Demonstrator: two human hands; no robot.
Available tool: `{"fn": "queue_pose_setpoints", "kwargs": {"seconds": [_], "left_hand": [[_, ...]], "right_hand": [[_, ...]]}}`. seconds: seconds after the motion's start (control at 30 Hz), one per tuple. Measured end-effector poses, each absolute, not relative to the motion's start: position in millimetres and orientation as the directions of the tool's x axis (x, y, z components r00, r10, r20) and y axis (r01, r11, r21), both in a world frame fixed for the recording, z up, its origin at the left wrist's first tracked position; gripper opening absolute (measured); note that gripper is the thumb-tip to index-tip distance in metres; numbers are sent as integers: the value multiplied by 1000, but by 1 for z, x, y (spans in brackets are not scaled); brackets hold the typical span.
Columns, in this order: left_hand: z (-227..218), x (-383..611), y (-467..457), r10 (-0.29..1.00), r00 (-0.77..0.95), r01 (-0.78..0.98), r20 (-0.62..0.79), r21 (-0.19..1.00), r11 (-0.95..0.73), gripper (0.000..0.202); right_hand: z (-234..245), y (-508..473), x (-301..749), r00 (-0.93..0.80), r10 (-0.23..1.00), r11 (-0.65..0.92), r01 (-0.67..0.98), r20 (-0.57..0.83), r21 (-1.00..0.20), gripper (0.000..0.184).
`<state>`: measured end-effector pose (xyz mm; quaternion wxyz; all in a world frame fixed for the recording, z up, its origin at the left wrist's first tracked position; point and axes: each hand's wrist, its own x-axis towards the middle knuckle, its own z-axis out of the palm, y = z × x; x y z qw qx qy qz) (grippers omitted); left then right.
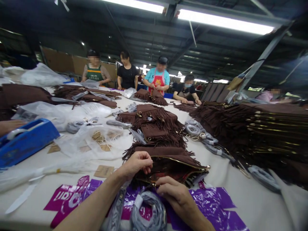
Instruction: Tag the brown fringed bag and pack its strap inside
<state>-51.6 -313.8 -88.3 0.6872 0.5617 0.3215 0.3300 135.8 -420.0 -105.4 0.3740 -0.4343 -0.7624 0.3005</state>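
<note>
A dark brown fringed bag [168, 154] lies in front of me, its gold-toothed zip open and a dark lining showing inside. My left hand [138, 164] is over the bag's left end with its fingers curled together; whatever they hold, if anything, is hidden. At the near edge of the opening, my right hand [174, 194] pinches the bag's rim by the zip. Below the hands, a coiled grey wrapped strap [149, 210] rests on purple printed plastic [211, 205].
More fringed bags [156, 128] lie beyond mine, and a tall stack of bags [271, 134] stands at right. Wrapped straps [199, 131] lie between them. A blue tape dispenser [29, 141], clear plastic bags [81, 110] and brown tags [104, 171] are at left. Several co-workers line the far side.
</note>
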Motion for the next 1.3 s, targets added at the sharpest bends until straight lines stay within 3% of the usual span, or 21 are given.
{"fn": "queue_pose_setpoints", "kwargs": {"seconds": [0.1,0.17,0.27,0.4,0.53,0.83,1.1,1.3], "left_hand": [[-89,-55,-315,772,633,-155,-56,968,197,28],[-90,-55,-316,750,659,-174,-56,959,225,29],[-91,-52,-318,775,630,-185,-58,957,222,28],[-92,-46,-321,797,604,-177,-23,971,162,31],[-92,-42,-325,801,598,-94,-21,991,96,22],[-92,-38,-333,834,539,123,118,969,-216,14],[-93,-36,-332,849,517,148,109,966,-214,15],[-91,-36,-337,864,477,217,159,932,-291,13]], "right_hand": [[-108,-409,130,-121,980,174,158,156,-972,30],[-106,-401,126,-18,999,40,-18,41,-999,38],[-105,-389,121,66,997,44,-113,36,-993,45],[-110,-381,120,114,986,129,-44,123,-991,42],[-117,-382,122,124,980,157,4,156,-988,41],[-117,-384,118,63,982,173,71,178,-982,38],[-120,-385,116,58,983,166,121,174,-979,36],[-123,-382,119,29,927,329,418,374,-847,29]]}}
